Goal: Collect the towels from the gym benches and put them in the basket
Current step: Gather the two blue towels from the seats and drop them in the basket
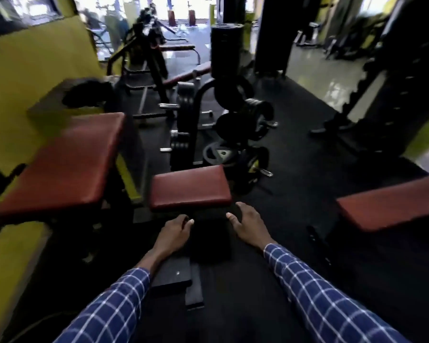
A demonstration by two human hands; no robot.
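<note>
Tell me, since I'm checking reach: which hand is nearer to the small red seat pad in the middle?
Right, narrowly. The right hand sits just below the small red seat pad's near right corner; the left hand hangs a little lower, under its near edge. Neither touches it.

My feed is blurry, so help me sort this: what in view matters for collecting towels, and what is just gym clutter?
For the job:
- left hand, empty
- right hand, empty
- middle bench pad
- left bench pad
- right bench pad
No towel or basket shows.

Just lying about:
- weight plate rack
- yellow wall
- far benches
</note>
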